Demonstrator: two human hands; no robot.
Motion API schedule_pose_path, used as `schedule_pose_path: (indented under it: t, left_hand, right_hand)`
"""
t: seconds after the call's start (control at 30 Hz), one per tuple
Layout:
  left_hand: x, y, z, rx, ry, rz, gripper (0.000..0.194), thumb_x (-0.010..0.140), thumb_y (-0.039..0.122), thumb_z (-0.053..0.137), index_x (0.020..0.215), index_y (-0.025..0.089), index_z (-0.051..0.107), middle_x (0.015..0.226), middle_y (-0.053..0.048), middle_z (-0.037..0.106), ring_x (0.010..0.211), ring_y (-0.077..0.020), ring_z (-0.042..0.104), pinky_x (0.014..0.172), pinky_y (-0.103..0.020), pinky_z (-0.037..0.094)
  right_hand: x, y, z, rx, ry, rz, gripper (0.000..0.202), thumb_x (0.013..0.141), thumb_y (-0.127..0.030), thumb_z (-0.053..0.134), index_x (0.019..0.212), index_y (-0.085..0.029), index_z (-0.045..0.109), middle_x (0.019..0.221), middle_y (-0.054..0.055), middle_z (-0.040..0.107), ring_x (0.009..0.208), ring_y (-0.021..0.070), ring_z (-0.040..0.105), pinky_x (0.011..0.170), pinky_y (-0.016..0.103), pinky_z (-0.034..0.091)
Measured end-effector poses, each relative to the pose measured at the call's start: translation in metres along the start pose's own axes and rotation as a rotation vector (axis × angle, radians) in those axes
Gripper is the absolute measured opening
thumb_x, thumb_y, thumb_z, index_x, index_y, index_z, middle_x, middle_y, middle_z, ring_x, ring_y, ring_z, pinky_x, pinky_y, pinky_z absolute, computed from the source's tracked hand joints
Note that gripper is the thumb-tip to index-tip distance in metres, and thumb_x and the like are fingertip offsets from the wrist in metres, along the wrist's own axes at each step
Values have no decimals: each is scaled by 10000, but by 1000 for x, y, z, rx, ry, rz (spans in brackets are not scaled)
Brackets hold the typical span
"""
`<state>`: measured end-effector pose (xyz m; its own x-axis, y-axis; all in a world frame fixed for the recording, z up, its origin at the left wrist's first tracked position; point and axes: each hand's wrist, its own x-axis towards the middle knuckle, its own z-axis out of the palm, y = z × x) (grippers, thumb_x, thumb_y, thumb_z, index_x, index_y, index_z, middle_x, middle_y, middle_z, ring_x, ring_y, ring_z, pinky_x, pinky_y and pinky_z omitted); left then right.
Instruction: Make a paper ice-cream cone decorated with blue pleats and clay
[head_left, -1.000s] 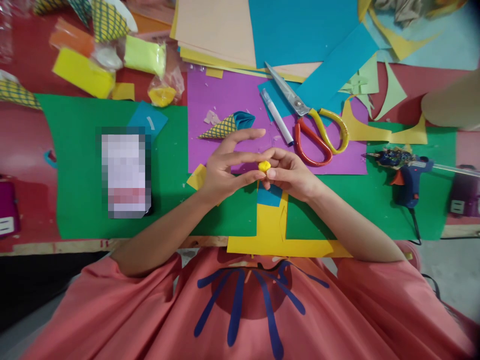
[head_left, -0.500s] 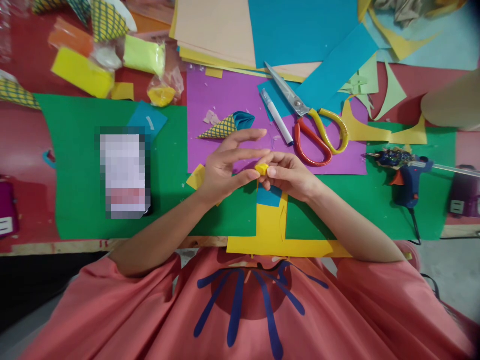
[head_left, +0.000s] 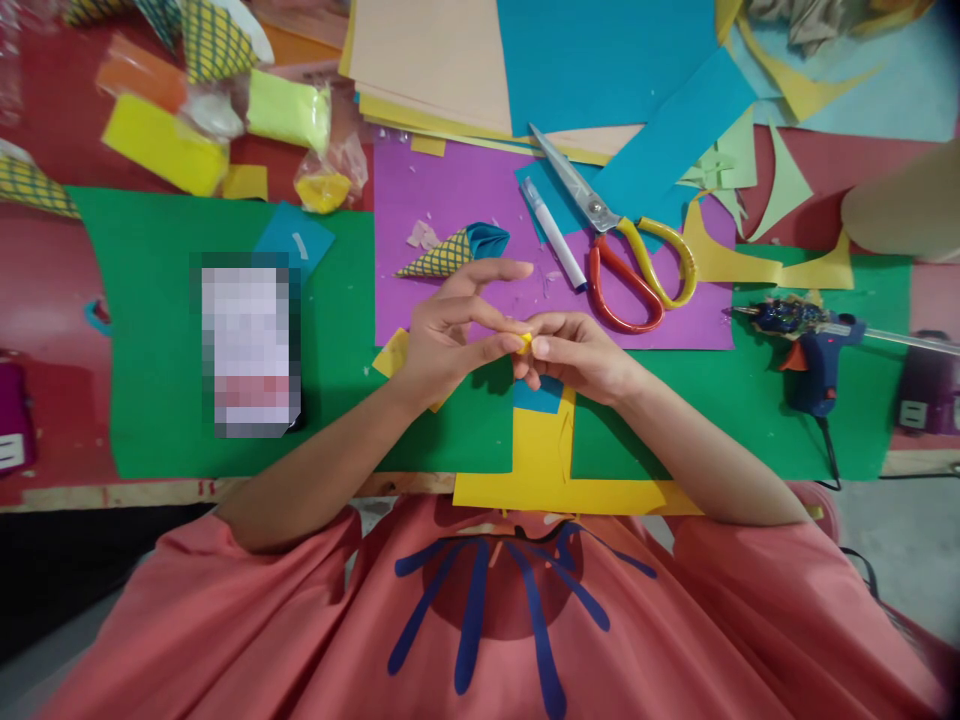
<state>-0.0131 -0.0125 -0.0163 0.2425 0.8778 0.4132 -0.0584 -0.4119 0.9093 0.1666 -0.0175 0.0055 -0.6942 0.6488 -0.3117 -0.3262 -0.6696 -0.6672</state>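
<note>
A small lump of yellow modelling clay is pinched between both hands over the green sheet. My left hand presses it from the left with thumb and index or middle fingertips, another finger stretched out above. From the right, my right hand grips it between thumb and fingers, the other fingers curled beneath. Just beyond my left hand lies a small paper cone, patterned yellow and green with a blue folded opening. It rests on a purple sheet.
Scissors and a white marker lie beyond my right hand. A blue glue gun is at the right, a phone-like device with a blurred screen at the left. Clay packets lie back left; coloured sheets are stacked at the back.
My left fingertips have closed in on the yellow clay, which now shows less between the fingers. My right hand has barely moved.
</note>
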Motion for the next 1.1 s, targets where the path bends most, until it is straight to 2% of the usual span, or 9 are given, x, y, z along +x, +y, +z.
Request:
schedule_pose_path:
  t: [0.07,0.17,0.23,0.43,0.6,0.7,0.8,0.93,1.1]
  left_hand:
    - [0,1,0,1,6,-5,93,837,459,718,904,397,738,1249,73,680,1213,-211,630,1067,-470,536]
    - [1,3,-1,23,-11,-10,255,864,532,655,1085,422,716,1292,58,665,1230,-230,624,1083,-460,537]
    - [1,3,-1,30,-30,-1,303,863,500,670,1157,430,689,1296,55,663,1226,-234,629,1079,-457,546]
    - [1,-2,0,9,18,124,273,840,317,736,1088,431,725,1243,81,691,1136,-173,670,976,-362,612]
    - [0,2,1,41,55,51,156,852,309,729,987,385,755,1173,81,717,1092,-143,686,951,-338,602]
    - [-2,1,1,9,55,-6,184,916,397,635,1071,411,733,1201,84,712,1139,-154,670,1010,-355,589]
    - [-2,0,0,-91,-21,-139,303,981,466,484,1206,408,678,1276,68,684,1249,-183,619,1120,-389,530]
    - [1,2,0,-145,-179,-183,298,966,469,508,1144,371,725,1282,27,683,1196,-218,657,941,-371,638]
    - [3,3,1,-86,-148,-127,251,873,415,682,1095,313,741,1226,-41,708,1146,-207,679,895,-320,630]
  right_hand:
    - [0,-1,1,-4,7,13,382,676,-454,845,801,-132,679,665,-14,717,548,57,633,540,166,503]
    - [0,-1,1,15,11,7,386,693,-476,828,794,-135,680,654,-11,719,534,58,633,528,163,502]
    - [0,-1,1,38,-7,-6,377,721,-479,810,792,-132,682,657,-1,722,533,61,643,526,158,506]
    - [1,0,1,21,-33,-29,404,776,-516,752,796,-120,674,701,17,723,575,60,660,571,159,530]
    - [0,-1,1,30,9,-39,352,717,-365,838,915,-135,661,731,-6,739,602,68,675,603,172,545]
    - [-1,-2,1,35,19,-38,320,726,-358,832,870,-126,664,708,-9,741,585,61,673,592,160,539]
    - [-1,-4,1,35,9,-16,331,718,-367,838,854,-118,668,706,-5,742,585,63,674,586,160,535]
    - [0,-4,1,52,-18,-9,361,699,-378,851,876,-112,682,696,-6,741,576,62,675,577,154,540]
    - [2,0,0,61,11,-52,358,746,-445,802,816,-118,674,697,5,736,563,68,672,564,166,545]
